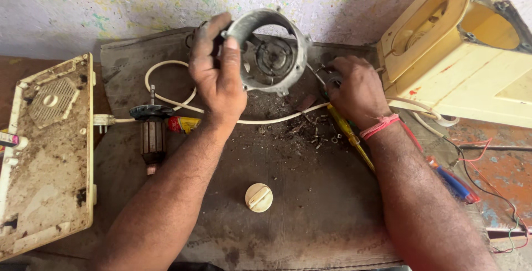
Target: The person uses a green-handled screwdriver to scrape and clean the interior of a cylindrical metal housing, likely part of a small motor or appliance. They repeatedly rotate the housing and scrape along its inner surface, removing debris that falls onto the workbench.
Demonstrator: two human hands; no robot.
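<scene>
My left hand (217, 77) grips the rim of a round grey metal motor housing (271, 52), tilted so its open side faces me, above a dirty brown mat (310, 204). My right hand (360, 91) rests fingers-down on the mat just right of the housing, closed around a small dark part that I cannot make out. A yellow-handled screwdriver (348, 135) lies under that wrist. A motor armature (152, 132) lies on the mat left of my left forearm, and a white power cord (166, 99) loops behind it.
A cream plastic appliance body (471, 66) stands at the right. A dirty cream base panel (50, 154) lies at the left. A round cream knob (259, 197) sits on the mat between my arms. Small screws (318, 135) and red wires (476, 154) lie nearby.
</scene>
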